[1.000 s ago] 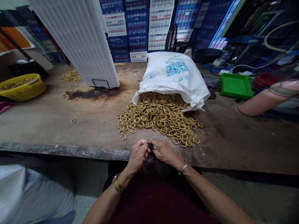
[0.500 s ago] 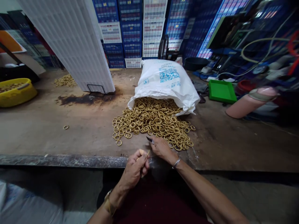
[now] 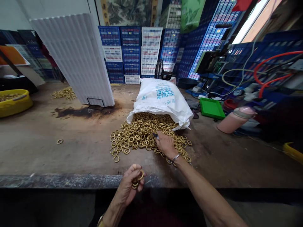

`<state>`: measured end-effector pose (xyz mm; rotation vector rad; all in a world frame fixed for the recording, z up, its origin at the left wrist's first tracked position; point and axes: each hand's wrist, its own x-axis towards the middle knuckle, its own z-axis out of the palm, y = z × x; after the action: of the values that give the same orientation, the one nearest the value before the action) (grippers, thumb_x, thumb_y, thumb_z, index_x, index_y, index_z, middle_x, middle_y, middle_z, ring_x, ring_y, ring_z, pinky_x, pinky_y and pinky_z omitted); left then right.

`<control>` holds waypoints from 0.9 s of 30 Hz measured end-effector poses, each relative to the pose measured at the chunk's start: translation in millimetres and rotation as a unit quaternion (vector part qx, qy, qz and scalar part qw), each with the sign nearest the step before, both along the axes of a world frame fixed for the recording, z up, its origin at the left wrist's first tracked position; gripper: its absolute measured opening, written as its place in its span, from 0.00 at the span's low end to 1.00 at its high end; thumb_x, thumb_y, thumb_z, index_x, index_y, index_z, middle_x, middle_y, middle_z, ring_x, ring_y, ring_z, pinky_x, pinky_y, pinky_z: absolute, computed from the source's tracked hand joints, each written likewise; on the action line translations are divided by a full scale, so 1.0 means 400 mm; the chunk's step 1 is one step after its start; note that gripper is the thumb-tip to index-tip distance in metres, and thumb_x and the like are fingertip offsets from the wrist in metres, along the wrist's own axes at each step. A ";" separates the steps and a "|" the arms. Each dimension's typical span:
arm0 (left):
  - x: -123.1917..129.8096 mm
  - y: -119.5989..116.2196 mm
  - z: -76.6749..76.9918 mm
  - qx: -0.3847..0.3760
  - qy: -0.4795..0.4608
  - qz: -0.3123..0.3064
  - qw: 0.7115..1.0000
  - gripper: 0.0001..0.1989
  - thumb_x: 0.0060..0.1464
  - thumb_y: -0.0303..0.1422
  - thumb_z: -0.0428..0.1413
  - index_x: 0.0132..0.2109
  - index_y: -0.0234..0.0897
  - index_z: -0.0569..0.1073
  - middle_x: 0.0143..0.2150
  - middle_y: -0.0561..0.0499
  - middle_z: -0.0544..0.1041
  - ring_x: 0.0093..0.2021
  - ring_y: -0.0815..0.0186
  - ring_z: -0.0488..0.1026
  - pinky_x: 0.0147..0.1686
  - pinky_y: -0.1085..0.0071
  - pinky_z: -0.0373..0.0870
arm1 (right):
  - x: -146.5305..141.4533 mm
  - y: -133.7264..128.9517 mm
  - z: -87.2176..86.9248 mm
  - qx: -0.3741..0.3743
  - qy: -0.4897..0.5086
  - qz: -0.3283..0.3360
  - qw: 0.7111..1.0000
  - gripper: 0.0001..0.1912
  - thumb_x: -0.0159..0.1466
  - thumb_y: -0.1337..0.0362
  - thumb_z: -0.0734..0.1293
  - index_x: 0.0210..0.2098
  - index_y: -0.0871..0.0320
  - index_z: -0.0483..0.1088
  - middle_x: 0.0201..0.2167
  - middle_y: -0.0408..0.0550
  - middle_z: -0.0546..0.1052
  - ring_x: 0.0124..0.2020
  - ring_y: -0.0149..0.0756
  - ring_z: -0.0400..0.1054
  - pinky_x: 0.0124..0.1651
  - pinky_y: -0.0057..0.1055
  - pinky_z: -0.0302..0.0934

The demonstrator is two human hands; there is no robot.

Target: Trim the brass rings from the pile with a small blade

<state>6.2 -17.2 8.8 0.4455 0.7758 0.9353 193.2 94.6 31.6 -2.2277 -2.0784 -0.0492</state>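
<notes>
My left hand [image 3: 129, 184] is closed loosely around several brass rings [image 3: 135, 183], just in front of the table's edge. Reaching into the ring pile [image 3: 139, 134], my right hand [image 3: 165, 144] has its fingers down among the rings. A small knife [image 3: 156, 136] with a dark blade sticks out from its thumb side; most of its handle is hidden. Whether those fingers also pinch a ring cannot be made out. The pile spills from the mouth of a white woven sack [image 3: 163, 97] lying on the table.
A white corrugated panel [image 3: 78, 63] leans at the back left, near a second ring heap [image 3: 63, 93] and a yellow basin [image 3: 15, 102]. One ring [image 3: 60, 141] lies alone at left. Right of the sack are a green tray [image 3: 212, 108] and a pink bottle [image 3: 236, 119].
My right hand has moved forward from the near edge of the pile into the rings, still with the knife. My left hand has turned, showing the rings in it. The view has tilted up.
</notes>
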 end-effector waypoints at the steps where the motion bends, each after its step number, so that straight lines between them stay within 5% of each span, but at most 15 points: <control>1: -0.003 0.001 0.000 -0.005 -0.010 -0.001 1.000 0.11 0.45 0.31 0.57 0.37 0.35 0.64 0.28 0.51 0.71 0.22 0.73 0.65 0.16 0.80 0.53 | -0.005 -0.003 -0.001 -0.005 -0.002 0.007 1.000 0.11 0.62 0.61 0.54 0.40 0.56 0.64 0.33 0.50 0.74 0.32 0.35 0.68 0.29 0.26 0.51; 7: -0.007 0.004 -0.014 -0.048 -0.064 0.012 0.997 0.11 0.43 0.33 0.59 0.33 0.32 0.68 0.27 0.50 0.69 0.24 0.72 0.67 0.15 0.81 0.51 | -0.033 -0.032 -0.019 0.011 0.039 0.070 0.997 0.11 0.61 0.65 0.54 0.36 0.56 0.67 0.35 0.47 0.73 0.33 0.32 0.67 0.30 0.25 0.51; 12: 0.000 0.006 -0.013 -0.035 -0.040 0.051 0.997 0.12 0.42 0.35 0.60 0.27 0.32 0.66 0.26 0.51 0.69 0.24 0.73 0.65 0.15 0.81 0.52 | -0.047 -0.042 -0.043 0.052 0.184 0.118 0.974 0.10 0.56 0.67 0.57 0.33 0.58 0.69 0.31 0.46 0.72 0.31 0.31 0.64 0.32 0.24 0.52; 17: 0.021 0.007 -0.003 0.063 0.113 0.100 0.987 0.14 0.44 0.39 0.57 0.32 0.34 0.66 0.24 0.54 0.67 0.21 0.74 0.63 0.14 0.81 0.55 | -0.075 -0.079 -0.060 -0.015 0.483 0.073 0.873 0.08 0.52 0.64 0.60 0.26 0.60 0.68 0.19 0.39 0.66 0.20 0.25 0.57 0.24 0.22 0.50; 21: 0.048 0.009 0.006 0.129 0.251 0.120 0.952 0.19 0.47 0.41 0.55 0.44 0.36 0.64 0.20 0.59 0.64 0.16 0.76 0.58 0.13 0.81 0.54 | -0.095 -0.126 -0.067 -0.075 0.608 0.024 0.790 0.08 0.51 0.61 0.61 0.25 0.60 0.65 0.13 0.34 0.58 0.15 0.23 0.49 0.18 0.21 0.45; 27: 0.076 0.015 0.010 0.151 0.319 0.119 0.928 0.15 0.47 0.41 0.54 0.40 0.35 0.68 0.17 0.61 0.60 0.15 0.78 0.54 0.16 0.80 0.53 | -0.101 -0.170 -0.082 -0.125 0.654 0.037 0.745 0.09 0.50 0.59 0.63 0.24 0.60 0.63 0.14 0.34 0.57 0.14 0.21 0.49 0.17 0.21 0.45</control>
<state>36.8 -11.3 12.9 0.9712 1.3026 1.1592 153.0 26.6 -1.4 -1.3606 -1.2842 1.4043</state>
